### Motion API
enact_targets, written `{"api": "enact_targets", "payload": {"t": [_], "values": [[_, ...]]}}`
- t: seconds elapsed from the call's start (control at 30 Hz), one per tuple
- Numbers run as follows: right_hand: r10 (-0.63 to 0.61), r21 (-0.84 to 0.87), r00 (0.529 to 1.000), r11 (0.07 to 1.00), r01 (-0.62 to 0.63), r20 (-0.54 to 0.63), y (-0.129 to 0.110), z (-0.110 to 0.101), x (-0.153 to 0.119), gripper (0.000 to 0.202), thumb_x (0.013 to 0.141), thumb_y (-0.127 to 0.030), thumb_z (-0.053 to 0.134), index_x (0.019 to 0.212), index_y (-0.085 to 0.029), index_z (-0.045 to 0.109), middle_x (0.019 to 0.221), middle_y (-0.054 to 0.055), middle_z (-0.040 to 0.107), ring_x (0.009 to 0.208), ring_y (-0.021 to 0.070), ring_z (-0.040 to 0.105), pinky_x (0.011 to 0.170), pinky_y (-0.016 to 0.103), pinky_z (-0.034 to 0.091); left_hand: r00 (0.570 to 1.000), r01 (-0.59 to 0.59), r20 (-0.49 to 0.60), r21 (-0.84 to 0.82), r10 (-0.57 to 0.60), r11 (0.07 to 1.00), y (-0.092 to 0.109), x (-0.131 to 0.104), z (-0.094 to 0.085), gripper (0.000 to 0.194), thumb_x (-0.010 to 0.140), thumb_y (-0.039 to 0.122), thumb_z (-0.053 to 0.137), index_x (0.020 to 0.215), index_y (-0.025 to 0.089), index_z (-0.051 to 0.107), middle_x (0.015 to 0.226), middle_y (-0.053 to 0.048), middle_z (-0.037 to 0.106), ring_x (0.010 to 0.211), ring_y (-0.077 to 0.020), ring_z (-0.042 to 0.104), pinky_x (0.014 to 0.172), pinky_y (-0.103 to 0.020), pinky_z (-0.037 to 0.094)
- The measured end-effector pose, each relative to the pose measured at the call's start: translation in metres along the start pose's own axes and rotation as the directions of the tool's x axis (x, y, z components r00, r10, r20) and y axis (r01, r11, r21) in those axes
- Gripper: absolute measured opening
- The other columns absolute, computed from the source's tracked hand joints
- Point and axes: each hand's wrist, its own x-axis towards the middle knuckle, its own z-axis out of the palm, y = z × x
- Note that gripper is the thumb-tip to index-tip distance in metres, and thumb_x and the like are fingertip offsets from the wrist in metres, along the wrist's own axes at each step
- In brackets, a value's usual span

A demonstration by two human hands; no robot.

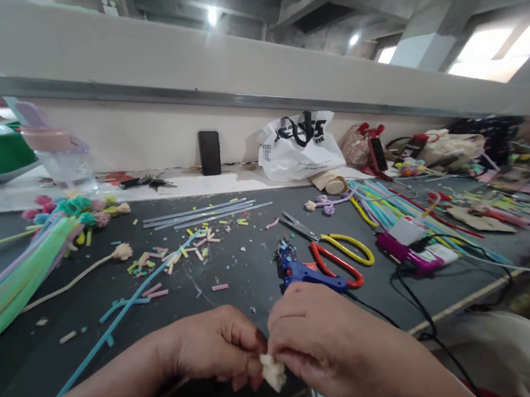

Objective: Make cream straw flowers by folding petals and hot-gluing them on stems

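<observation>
Near the table's front edge, a small cream craft flower (274, 375) sits between my two hands. The fingers of my left hand (210, 346) pinch it from the left. From the other side, my right hand (323, 339) closes its fingertips on it; the exact grip is partly hidden. Just beyond my right hand lie a blue glue gun (306, 273) and scissors (335, 251) with red and yellow handles. A long light-blue stem (132, 294) lies past my left forearm, close to a cream flower on a stem (122, 251).
Short cut tube pieces (197, 245) and clear glue sticks (202, 215) are scattered mid-table. At left lies a bunch of stemmed flowers (32, 276). A purple glue gun (402, 251) with trailing cords lies right. A phone (210, 153) and white bag (283, 156) stand at the back.
</observation>
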Motion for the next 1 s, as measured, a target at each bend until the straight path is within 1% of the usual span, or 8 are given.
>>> {"api": "enact_targets", "payload": {"t": [0.23, 0.33, 0.4, 0.47, 0.6, 0.7, 0.87, 1.0], "values": [[0.002, -0.071, 1.000, 0.997, -0.002, 0.003, -0.003, 0.004, 0.002, 0.007, 0.077, -0.012, 0.052, 0.078, -0.017, 0.056, 0.075, 0.001, 0.061, 0.071, 0.0143, 0.053, 0.072, 0.029, 0.036, 1.000, -0.025, -0.010, -0.026, 0.025, 0.999, -0.001, 0.002, 0.000, 0.012, 0.067, 0.017, 0.055, 0.068, 0.015, 0.066, 0.052, 0.004, 0.051, 0.044, -0.0047, 0.045, 0.038, -0.012, 0.030], [0.011, -0.081, 1.000, 0.997, -0.012, -0.011, -0.002, 0.007, 0.002, 0.007, 0.077, -0.012, 0.052, 0.078, -0.017, 0.056, 0.075, 0.002, 0.061, 0.072, 0.0149, 0.053, 0.071, 0.029, 0.036, 1.000, -0.016, -0.024, -0.027, 0.016, 0.999, -0.001, 0.001, -0.001, 0.011, 0.066, 0.019, 0.056, 0.066, 0.014, 0.066, 0.052, 0.004, 0.052, 0.044, -0.0051, 0.045, 0.038, -0.013, 0.031], [0.030, -0.025, 0.998, 0.999, -0.031, -0.049, 0.001, 0.007, 0.002, 0.007, 0.080, -0.013, 0.052, 0.079, -0.018, 0.057, 0.076, 0.000, 0.062, 0.073, 0.0138, 0.054, 0.072, 0.028, 0.036, 0.999, -0.030, -0.025, -0.034, 0.029, 0.999, -0.001, 0.000, -0.001, 0.013, 0.069, 0.025, 0.058, 0.068, 0.014, 0.066, 0.053, 0.003, 0.052, 0.045, -0.0051, 0.046, 0.039, -0.013, 0.032], [0.043, 0.088, 0.992, 0.996, -0.033, -0.118, 0.006, 0.006, 0.002, 0.008, 0.084, -0.016, 0.052, 0.081, -0.019, 0.059, 0.077, -0.001, 0.062, 0.075, 0.0121, 0.055, 0.071, 0.025, 0.037, 0.999, -0.053, -0.015, -0.043, 0.052, 0.998, -0.001, -0.001, -0.001, 0.020, 0.071, 0.032, 0.060, 0.071, 0.014, 0.067, 0.055, 0.003, 0.053, 0.045, -0.0048, 0.046, 0.041, -0.013, 0.033], [0.094, 0.278, 0.962, 0.960, -0.020, -0.256, 0.012, 0.002, 0.001, 0.011, 0.086, -0.018, 0.051, 0.082, -0.017, 0.060, 0.076, 0.001, 0.060, 0.072, 0.0105, 0.055, 0.066, 0.021, 0.040, 0.998, -0.062, -0.024, -0.065, 0.060, 0.996, 0.001, -0.002, -0.003, 0.032, 0.072, 0.045, 0.060, 0.070, 0.014, 0.066, 0.057, 0.002, 0.053, 0.046, -0.0043, 0.046, 0.043, -0.013, 0.036], [0.095, 0.310, 0.964, 0.951, -0.014, -0.248, 0.011, 0.000, -0.001, 0.010, 0.085, -0.015, 0.052, 0.082, -0.016, 0.061, 0.076, 0.002, 0.061, 0.072, 0.0108, 0.055, 0.066, 0.021, 0.041, 0.996, -0.088, -0.026, -0.077, 0.086, 0.993, 0.001, -0.002, -0.005, 0.036, 0.070, 0.049, 0.062, 0.069, 0.013, 0.066, 0.056, 0.002, 0.053, 0.046, -0.0047, 0.046, 0.043, -0.014, 0.036], [0.021, 0.352, 0.976, 0.934, 0.057, -0.215, 0.012, 0.002, -0.002, 0.011, 0.083, -0.015, 0.057, 0.092, -0.016, 0.061, 0.086, 0.003, 0.063, 0.083, 0.0117, 0.057, 0.075, 0.022, 0.042, 0.992, -0.125, -0.014, -0.092, 0.124, 0.988, -0.002, -0.002, -0.006, 0.042, 0.071, 0.053, 0.060, 0.071, 0.012, 0.067, 0.056, 0.001, 0.053, 0.046, -0.0053, 0.046, 0.043, -0.015, 0.035], [0.022, 0.373, 0.973, 0.925, 0.068, -0.232, 0.013, 0.006, -0.001, 0.007, 0.081, -0.017, 0.061, 0.088, -0.017, 0.060, 0.084, 0.003, 0.063, 0.082, 0.0120, 0.057, 0.074, 0.023, 0.043, 0.992, -0.124, -0.014, -0.125, 0.123, 0.984, -0.001, -0.003, -0.006, 0.041, 0.068, 0.052, 0.063, 0.068, 0.012, 0.066, 0.053, 0.002, 0.052, 0.043, -0.0044, 0.042, 0.041, -0.015, 0.033]]}}
